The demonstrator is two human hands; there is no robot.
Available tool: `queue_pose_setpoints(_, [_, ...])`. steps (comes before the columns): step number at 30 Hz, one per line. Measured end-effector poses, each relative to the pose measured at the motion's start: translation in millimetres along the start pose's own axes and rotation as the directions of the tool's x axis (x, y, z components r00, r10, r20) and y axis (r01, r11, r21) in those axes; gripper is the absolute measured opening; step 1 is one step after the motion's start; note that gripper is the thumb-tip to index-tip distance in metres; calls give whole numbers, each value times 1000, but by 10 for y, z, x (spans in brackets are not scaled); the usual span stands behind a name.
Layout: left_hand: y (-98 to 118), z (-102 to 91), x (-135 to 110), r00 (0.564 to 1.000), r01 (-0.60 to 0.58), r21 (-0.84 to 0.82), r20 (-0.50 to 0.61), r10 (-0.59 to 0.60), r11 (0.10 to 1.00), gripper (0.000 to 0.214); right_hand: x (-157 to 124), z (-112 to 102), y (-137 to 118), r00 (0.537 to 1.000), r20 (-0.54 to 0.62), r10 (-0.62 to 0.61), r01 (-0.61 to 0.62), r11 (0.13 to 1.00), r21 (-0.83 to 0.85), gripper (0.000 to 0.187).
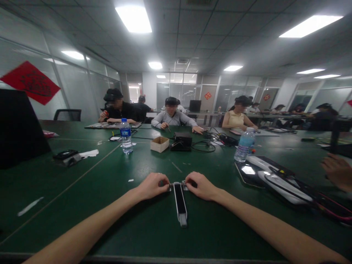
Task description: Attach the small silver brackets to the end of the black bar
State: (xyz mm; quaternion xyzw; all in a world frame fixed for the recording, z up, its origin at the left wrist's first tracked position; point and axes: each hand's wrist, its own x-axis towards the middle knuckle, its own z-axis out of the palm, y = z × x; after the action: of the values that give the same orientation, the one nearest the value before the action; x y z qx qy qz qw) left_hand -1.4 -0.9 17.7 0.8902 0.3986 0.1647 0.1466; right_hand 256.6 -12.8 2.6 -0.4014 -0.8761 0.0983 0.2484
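Note:
On the green table in front of me lies a long, narrow object [180,201] with a white rim, a black middle strip and a grey near end. Small metal pieces stick out to both sides at its far end. The left one [169,188] is between the thumb and fingers of my left hand [154,186]. My right hand [202,186] pinches the metal piece [184,187] on the other side. Both hands rest low over the table, with their fingertips partly hiding what they grip. The exact kind of the object cannot be made out.
Ahead stand a small cardboard box [160,144], a black box [181,141] with cables, and a water bottle [126,136]. Another bottle [244,145] stands right, by a dark tablet-like slab [247,175] and white device [286,187]. Several people sit opposite; another person's hand [337,170] is at the right edge.

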Motion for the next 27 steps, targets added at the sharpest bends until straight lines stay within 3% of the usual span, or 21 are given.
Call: queue_pose_setpoints(27, [-16, 40, 9, 998, 58, 22, -4, -58, 998, 17, 3, 39, 59, 1000, -8, -26, 26, 1000, 18, 6])
